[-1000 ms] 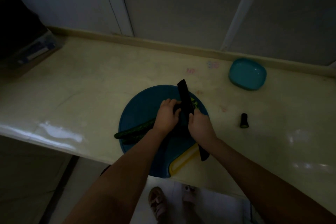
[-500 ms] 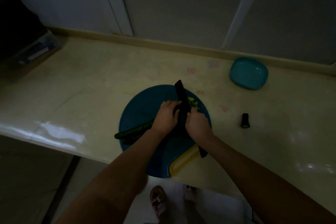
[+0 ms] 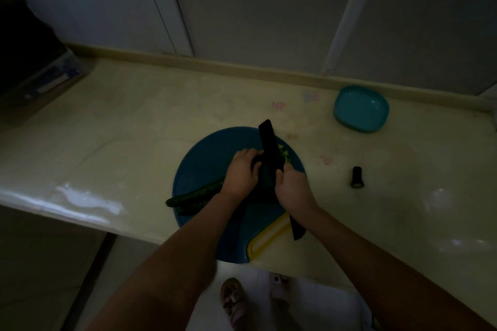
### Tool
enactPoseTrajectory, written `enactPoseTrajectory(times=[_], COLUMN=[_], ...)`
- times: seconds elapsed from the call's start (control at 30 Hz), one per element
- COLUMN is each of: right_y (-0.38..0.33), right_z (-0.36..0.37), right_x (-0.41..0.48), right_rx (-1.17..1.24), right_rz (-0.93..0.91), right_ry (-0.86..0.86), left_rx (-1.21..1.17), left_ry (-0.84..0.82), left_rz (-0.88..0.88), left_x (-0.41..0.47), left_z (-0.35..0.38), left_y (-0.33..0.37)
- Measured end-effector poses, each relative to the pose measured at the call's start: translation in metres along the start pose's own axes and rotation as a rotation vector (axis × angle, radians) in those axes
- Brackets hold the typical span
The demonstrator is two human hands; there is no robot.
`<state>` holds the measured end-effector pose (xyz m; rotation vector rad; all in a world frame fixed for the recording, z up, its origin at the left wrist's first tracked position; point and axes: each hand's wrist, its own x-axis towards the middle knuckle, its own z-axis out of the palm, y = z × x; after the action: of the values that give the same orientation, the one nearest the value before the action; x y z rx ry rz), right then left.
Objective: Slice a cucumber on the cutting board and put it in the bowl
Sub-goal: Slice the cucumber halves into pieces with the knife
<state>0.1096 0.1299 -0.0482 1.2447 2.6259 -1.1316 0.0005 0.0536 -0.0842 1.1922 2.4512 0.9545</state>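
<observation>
A round blue cutting board (image 3: 204, 161) with a yellow handle lies at the counter's front edge. Dark green cucumber (image 3: 196, 193) lies across its left side, sticking out past the rim. My left hand (image 3: 242, 174) holds the cucumber down near its cut end. My right hand (image 3: 291, 187) grips a black knife (image 3: 269, 145), whose blade points away over the cucumber. A few pale slices (image 3: 285, 154) show just right of the blade. The teal bowl (image 3: 361, 107) sits at the back right, apart from both hands.
A cut cucumber end piece (image 3: 357, 177) stands on the counter right of the board. A dark box (image 3: 40, 72) occupies the far left. The cream counter (image 3: 121, 121) ends at a wall behind and drops to the floor in front, where feet show.
The knife has shifted slightly back and forth over the cucumber between frames. My hands stay in nearly the same place on the board.
</observation>
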Motion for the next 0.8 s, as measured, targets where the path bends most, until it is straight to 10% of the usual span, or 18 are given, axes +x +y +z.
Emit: enactPoseTrajectory(times=[0.8], right_y=[-0.008], right_z=[0.009], right_x=[0.005], right_rx=[-0.055], right_rz=[0.011], right_ry=[0.013], left_rx=[0.003], left_ry=[0.016], left_rz=[-0.042], left_x=[0.002], left_z=[0.002], left_y=[0.001])
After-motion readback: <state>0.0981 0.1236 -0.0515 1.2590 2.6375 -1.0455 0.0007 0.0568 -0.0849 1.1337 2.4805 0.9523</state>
